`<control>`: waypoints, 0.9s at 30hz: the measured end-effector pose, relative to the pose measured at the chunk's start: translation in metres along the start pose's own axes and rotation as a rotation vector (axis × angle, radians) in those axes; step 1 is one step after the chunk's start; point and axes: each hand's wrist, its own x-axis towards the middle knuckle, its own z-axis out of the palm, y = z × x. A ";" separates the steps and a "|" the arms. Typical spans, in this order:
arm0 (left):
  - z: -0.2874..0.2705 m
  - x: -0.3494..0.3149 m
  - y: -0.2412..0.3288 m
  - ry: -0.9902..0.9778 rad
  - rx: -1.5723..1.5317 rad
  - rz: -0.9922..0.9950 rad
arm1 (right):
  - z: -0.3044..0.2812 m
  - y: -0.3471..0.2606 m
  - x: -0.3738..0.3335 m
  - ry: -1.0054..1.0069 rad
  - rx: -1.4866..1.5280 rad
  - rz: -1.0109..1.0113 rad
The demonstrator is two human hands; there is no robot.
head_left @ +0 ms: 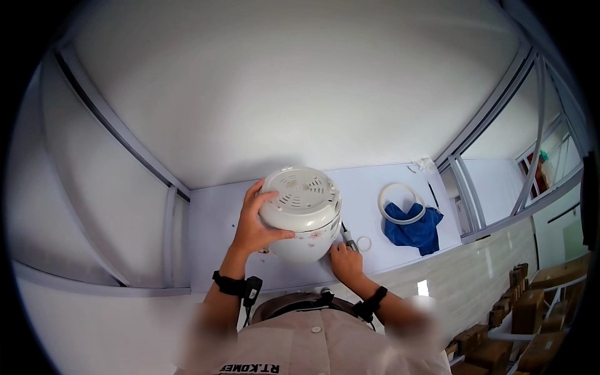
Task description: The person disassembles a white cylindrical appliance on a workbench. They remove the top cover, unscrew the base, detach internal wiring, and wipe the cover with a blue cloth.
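Note:
A white rice cooker with a pink flower pattern stands upside down on the table, its slotted round base facing up. My left hand is spread around the cooker's left side, thumb on the front and fingers at the base rim, steadying it. Low at the cooker's right side, my right hand has its fingers curled at the grey handle of a screwdriver, whose dark shaft points away beside the cooker. How firmly the fingers close on the handle is partly hidden.
A small white ring lies right of the screwdriver. Further right, a large white ring rests on a blue cloth, near a thin black rod and crumpled white material. A wall rises behind; cardboard boxes stand lower right.

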 end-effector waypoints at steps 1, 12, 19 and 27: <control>0.000 -0.001 0.000 0.006 -0.007 -0.001 | 0.000 0.001 0.003 0.004 0.000 0.002; 0.002 -0.002 0.000 0.022 -0.010 0.069 | -0.110 0.025 0.081 0.282 1.047 0.056; 0.003 -0.004 0.000 -0.006 -0.006 0.151 | -0.124 0.035 0.108 -0.096 1.420 -0.150; 0.001 -0.009 0.004 -0.047 -0.019 0.187 | -0.100 0.036 0.101 -0.019 1.460 -0.113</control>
